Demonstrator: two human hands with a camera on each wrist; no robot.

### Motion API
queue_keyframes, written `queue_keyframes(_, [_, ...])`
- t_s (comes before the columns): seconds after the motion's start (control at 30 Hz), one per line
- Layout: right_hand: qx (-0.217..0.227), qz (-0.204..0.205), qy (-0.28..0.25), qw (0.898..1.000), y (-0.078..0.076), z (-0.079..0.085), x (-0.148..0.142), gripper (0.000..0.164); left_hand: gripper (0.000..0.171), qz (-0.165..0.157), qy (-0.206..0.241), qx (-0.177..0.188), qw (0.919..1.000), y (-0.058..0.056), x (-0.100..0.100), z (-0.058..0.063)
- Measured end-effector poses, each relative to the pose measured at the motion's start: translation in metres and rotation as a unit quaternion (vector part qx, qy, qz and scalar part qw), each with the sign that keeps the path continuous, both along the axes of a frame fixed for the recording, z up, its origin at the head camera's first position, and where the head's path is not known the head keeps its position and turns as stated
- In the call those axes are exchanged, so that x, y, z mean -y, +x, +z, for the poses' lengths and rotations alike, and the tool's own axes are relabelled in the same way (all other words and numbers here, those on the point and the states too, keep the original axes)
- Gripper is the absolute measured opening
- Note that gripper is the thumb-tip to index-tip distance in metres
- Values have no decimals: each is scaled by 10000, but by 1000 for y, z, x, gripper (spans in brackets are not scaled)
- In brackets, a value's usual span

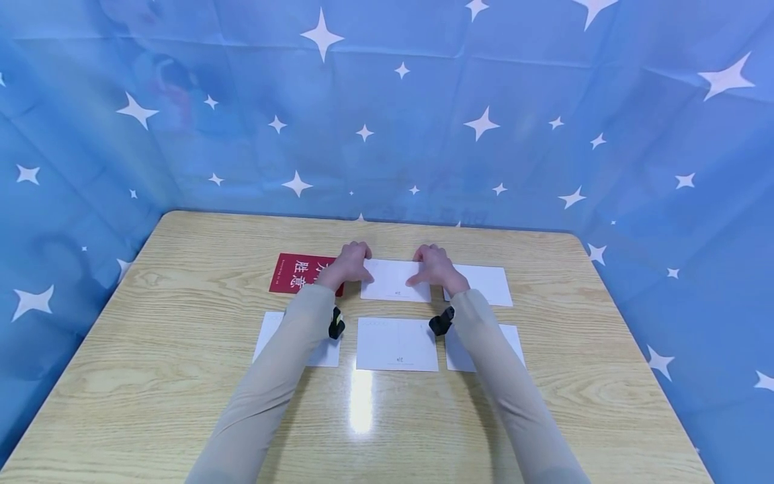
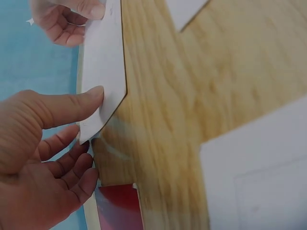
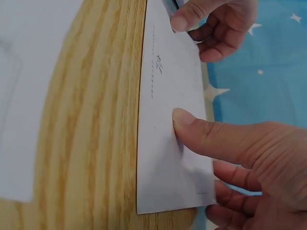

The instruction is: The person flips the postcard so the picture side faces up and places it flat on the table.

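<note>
Both hands are at the far side of the table, on a white card [image 1: 393, 281] in the middle of the back row. My left hand [image 1: 349, 265] pinches the card's left end, thumb on top and fingers at the far edge; that corner bends up a little in the left wrist view. At the other end, my right hand [image 1: 437, 267] grips it the same way, its thumb [image 3: 192, 127] flat on the white face. Small dark print shows near the card's near edge. A red card [image 1: 296, 272] with white characters lies partly behind the left hand.
More white cards lie on the wooden table [image 1: 151, 349]: one at back right [image 1: 486, 284], and a front row with a middle card [image 1: 396, 344] and two partly covered by the forearms. A blue star-patterned curtain [image 1: 387, 154] hangs behind the table.
</note>
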State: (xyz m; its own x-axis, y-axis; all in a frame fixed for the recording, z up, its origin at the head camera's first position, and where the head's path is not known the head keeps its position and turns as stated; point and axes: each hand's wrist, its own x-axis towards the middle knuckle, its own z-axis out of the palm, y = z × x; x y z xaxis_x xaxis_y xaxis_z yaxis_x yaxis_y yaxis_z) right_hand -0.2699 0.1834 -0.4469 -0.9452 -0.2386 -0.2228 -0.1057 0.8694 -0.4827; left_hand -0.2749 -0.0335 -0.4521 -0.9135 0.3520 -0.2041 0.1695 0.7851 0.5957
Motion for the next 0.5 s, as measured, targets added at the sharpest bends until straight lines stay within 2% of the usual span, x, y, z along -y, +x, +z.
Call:
queue_keyframes(0.17, [30,-50,119,9999,1,1,1,54,55,17,153,-44,9999,1,0,-2])
queue_keyframes(0.4, [324,-619,0,9976,9,3,-3,71,51,116,547,150,9983,5,3,0])
queue_keyframes(0.5, [303,-727,-386,9961,12,0,-9,60,43,251,877,206,9956,7,6,2])
